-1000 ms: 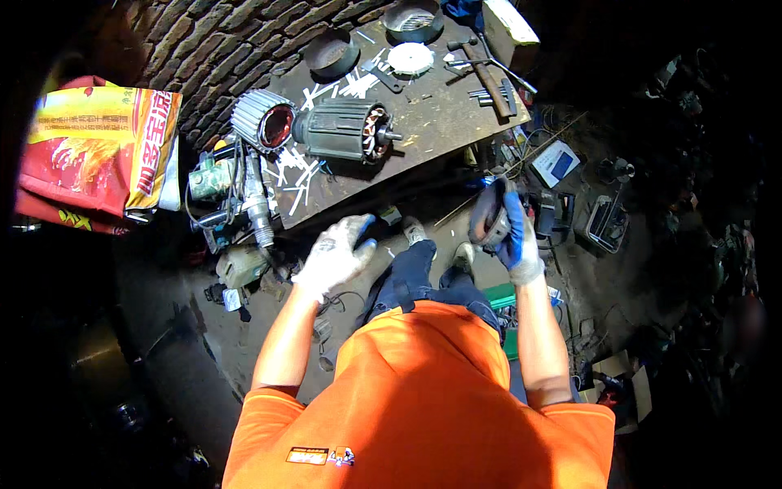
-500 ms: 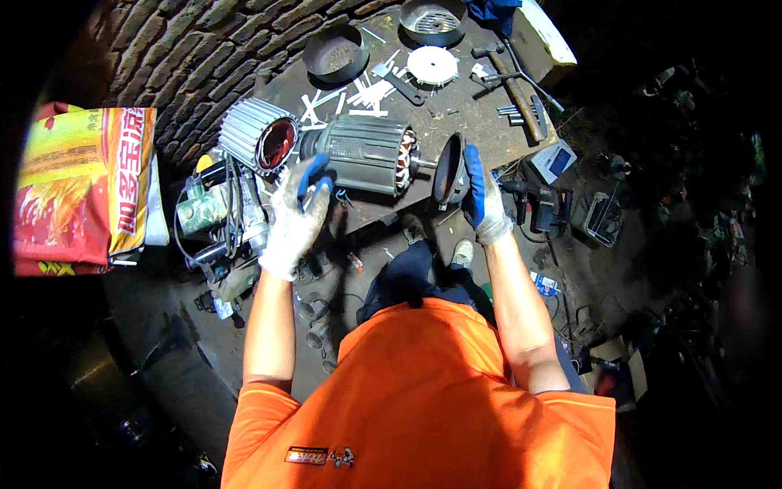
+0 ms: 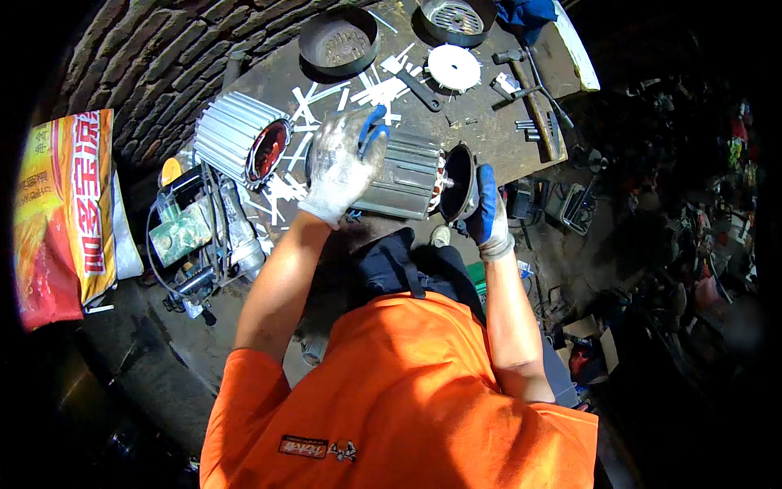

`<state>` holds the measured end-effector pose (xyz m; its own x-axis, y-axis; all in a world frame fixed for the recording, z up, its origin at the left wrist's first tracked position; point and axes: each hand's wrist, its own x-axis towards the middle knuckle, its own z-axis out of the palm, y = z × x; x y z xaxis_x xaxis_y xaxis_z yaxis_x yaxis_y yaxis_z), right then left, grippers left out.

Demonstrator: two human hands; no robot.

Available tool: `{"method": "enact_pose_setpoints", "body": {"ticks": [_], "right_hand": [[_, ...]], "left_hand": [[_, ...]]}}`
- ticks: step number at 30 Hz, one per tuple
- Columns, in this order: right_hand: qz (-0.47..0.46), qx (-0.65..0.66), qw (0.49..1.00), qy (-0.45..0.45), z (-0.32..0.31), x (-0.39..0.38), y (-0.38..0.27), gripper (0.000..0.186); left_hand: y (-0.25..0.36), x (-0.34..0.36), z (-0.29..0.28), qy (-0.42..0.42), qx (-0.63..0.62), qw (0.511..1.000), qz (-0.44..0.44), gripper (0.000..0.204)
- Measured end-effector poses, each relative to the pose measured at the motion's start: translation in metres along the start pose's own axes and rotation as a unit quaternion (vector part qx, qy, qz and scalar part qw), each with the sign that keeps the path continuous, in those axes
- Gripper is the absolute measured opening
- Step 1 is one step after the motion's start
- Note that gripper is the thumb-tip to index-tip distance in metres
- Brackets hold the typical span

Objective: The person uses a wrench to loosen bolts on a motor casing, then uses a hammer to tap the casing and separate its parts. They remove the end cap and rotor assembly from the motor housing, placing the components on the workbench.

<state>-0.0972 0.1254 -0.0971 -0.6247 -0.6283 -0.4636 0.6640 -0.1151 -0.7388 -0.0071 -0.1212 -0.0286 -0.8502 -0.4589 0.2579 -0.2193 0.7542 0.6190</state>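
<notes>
A: At the centre we see the finned motor body [image 3: 403, 175], lying on its side at the near edge of the workbench [image 3: 489, 130]. Where is it held?

B: Our left hand [image 3: 342, 167], in a white glove, lies spread over its top and left end, fingers curled down onto the fins. Our right hand [image 3: 487, 213], gloved in blue, is clasped round the dark end cover [image 3: 458, 183], which stands at the body's right end.

A: What differs from the earlier views?

B: One second ago the body lay untouched farther up the bench, and the right hand held the cover low, well apart from it. Half a second ago both hands had reached the body. Now the cover is right at the open end; whether it is seated there we cannot tell.

A: And the meaning?

B: We judge the cover is being fitted to the body, with the left hand bracing against the push.

A: Round about?

B: A second finned housing with copper windings [image 3: 240, 147] lies just to the left, white paper strips [image 3: 301, 183] are scattered between, a white fan disc [image 3: 454, 67] lies beyond, and a hammer [image 3: 529, 90] to the right.
</notes>
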Motion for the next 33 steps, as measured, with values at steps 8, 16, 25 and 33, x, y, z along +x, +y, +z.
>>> {"method": "enact_pose_setpoints", "body": {"ticks": [8,16,25,33], "right_hand": [[-0.071,-0.193,0.978,0.020,0.027,-0.006,-0.018,0.056],[-0.041,-0.147,0.988,0.031,0.035,-0.012,-0.026,0.079],[-0.047,-0.061,0.997,-0.004,0.020,-0.006,-0.010,0.070],[-0.030,-0.241,0.970,0.003,0.024,-0.008,-0.023,0.086]], "left_hand": [[-0.003,0.000,0.003,0.008,-0.013,1.000,-0.007,0.032],[0.003,0.001,0.000,0.005,-0.020,1.000,0.008,0.027],[0.005,0.003,0.003,0.005,-0.030,0.999,-0.024,0.026],[0.011,0.004,0.000,-0.022,-0.021,0.999,-0.038,0.025]]}}
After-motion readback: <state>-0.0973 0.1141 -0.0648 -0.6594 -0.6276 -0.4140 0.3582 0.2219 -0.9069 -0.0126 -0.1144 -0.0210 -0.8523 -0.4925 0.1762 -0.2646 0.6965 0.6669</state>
